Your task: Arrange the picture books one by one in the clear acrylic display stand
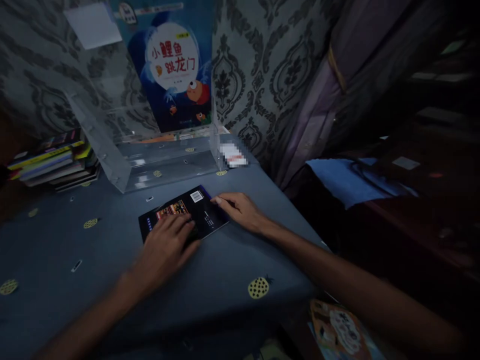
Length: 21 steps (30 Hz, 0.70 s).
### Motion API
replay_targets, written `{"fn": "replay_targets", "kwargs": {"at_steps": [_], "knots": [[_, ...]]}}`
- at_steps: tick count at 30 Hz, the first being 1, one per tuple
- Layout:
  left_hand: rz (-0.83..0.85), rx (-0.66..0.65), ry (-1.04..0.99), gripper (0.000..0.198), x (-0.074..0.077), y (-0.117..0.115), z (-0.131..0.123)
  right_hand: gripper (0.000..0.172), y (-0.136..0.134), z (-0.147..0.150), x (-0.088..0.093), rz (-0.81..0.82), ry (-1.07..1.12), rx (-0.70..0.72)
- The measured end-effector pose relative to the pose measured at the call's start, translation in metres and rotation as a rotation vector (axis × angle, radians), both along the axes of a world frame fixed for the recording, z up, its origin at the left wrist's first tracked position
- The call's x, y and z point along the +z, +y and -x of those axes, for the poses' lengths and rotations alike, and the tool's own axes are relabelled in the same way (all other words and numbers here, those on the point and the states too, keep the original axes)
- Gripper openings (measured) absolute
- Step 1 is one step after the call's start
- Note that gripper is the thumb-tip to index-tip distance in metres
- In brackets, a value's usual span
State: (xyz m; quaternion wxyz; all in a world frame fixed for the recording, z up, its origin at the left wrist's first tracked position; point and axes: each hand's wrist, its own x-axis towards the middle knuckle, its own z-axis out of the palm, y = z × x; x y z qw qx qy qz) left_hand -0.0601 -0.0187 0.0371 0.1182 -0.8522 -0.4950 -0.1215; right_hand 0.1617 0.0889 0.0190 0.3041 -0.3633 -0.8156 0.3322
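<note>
A dark book (208, 212) lies on the blue tablecloth (225, 270), with a barcode and small pictures on its upward face. My left hand (170, 235) rests flat across its near left part, fingers stretched out and covering some of the pictures. At the book's right edge, my right hand (242, 210) is closed, thumb and fingertips pinching near the corner. Just behind the book stands a clear acrylic rack (122, 175). A blue picture book (172, 65) with an orange fish leans upright in it.
Several stacked books (56, 160) sit at the table's left. A blurred-out white packet (233, 155) lies right of the rack. Beyond the table's right edge are a purple curtain (311, 110) and a blue cloth (348, 182). Another picture book (341, 330) is below the edge.
</note>
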Motion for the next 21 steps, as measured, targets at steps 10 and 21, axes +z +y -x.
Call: {"fn": "replay_targets", "kwargs": {"at_steps": [10,21], "knots": [[-0.128,-0.094,0.212,0.025,0.002,0.020,-0.033,0.031,0.009,-0.013,0.010,0.195,0.104,0.120],[-0.217,-0.168,0.185,0.032,0.003,0.020,-0.032,0.033,0.014,-0.018,0.011,0.377,0.135,0.167]]}}
